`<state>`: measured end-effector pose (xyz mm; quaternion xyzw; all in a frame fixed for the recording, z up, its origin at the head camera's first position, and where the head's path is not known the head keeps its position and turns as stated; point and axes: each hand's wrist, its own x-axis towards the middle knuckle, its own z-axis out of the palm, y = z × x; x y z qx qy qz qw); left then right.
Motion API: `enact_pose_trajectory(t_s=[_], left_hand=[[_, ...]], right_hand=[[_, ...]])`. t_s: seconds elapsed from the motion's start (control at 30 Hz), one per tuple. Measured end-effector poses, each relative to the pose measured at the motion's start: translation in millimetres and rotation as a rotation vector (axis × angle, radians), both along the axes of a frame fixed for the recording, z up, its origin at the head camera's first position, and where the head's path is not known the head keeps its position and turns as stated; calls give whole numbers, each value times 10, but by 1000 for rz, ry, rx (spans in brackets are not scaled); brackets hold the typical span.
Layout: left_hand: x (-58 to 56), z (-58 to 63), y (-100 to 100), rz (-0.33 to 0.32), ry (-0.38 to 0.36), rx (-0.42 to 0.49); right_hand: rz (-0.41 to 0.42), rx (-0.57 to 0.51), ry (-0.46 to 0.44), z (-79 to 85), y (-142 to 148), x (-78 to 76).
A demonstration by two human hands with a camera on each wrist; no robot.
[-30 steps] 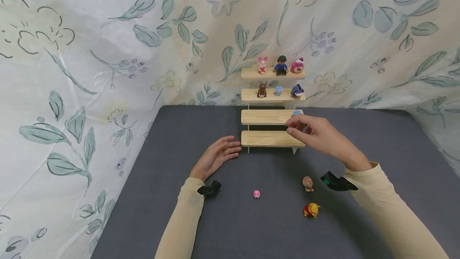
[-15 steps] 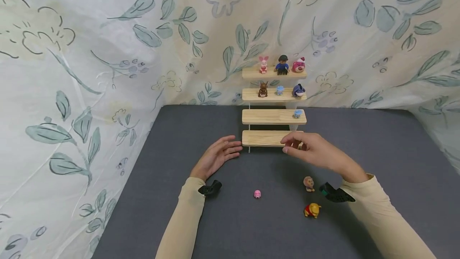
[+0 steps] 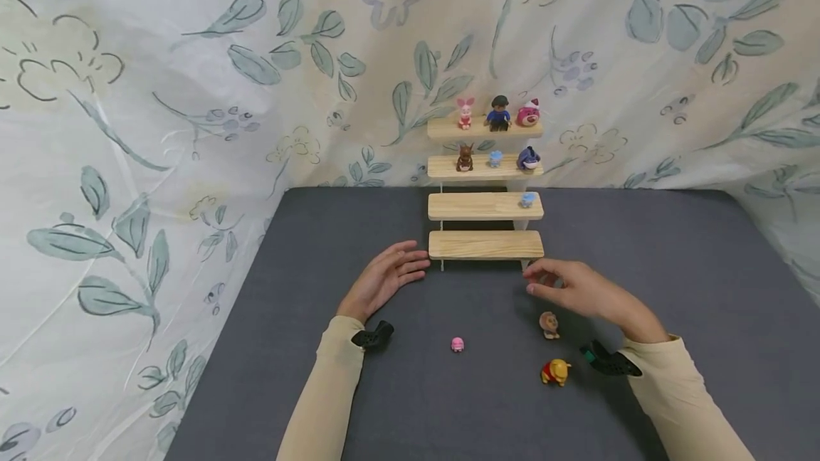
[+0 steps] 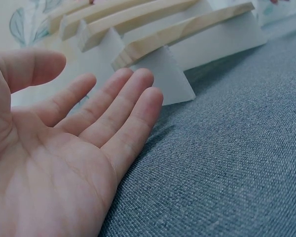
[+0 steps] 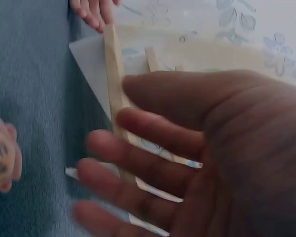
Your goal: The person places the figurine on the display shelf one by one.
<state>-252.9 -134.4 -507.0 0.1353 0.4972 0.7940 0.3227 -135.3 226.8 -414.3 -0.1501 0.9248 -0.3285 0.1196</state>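
My left hand (image 3: 387, 276) lies at the left end of the lowest step of a wooden stepped display shelf (image 3: 485, 245), palm turned up and fingers relaxed; the left wrist view shows its fingertips right by the shelf's white side panel (image 4: 172, 79). My right hand (image 3: 576, 292) hovers off the front right corner of the shelf, fingers loosely bent and holding nothing. Just below it on the dark cloth sits a small tan figurine (image 3: 549, 325), its face (image 5: 1, 154) also visible in the right wrist view. Nearer me are a yellow bear figurine in red (image 3: 554, 372) and a tiny pink figurine (image 3: 458, 344).
On the top step stand a pink piglet (image 3: 465, 113), a figure in blue (image 3: 498, 114) and a magenta bear (image 3: 528, 113). Below are a brown figurine (image 3: 464, 158), a light blue one (image 3: 495, 158) and a donkey (image 3: 528, 158). The third step bears a small blue figurine (image 3: 527, 199).
My right hand has drawn back from the third step's right end, down and toward me, uncovering the blue figurine there. The left hand stays put.
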Motion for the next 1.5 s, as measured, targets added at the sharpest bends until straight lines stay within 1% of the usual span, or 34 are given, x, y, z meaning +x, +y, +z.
enact_pose_trajectory(t_s=[0.13,0.23,0.33,0.4,0.47,0.73,0.97,1.2,1.37,1.5], left_hand=[[15,-22,-9,2,2,3],[23,-31,-13,-4,8,9],[22,-28,-11,-7,11,14],[18,-22,-11,-6,15,14],[9,-20,-12,-3,16,18],[3,-4,-9,2,1,22],[-4,-9,-4,1,5,10],[-8,-7,-14,-6,2,8],[-7,-4,-12,-8,3,4],[0,7,-5,-2,-3,10]], right_hand=[[14,2,-76,-65,67,-7],[9,8,-166,-101,107,-14],[25,32,-242,-132,143,-13],[39,42,-272,-148,164,-12],[50,44,-282,-159,180,-12],[48,19,-337,-168,168,0],[87,32,-342,-173,154,60],[78,29,-361,-215,135,69],[52,-11,-419,-233,126,83],[70,-45,-435,-247,131,91]])
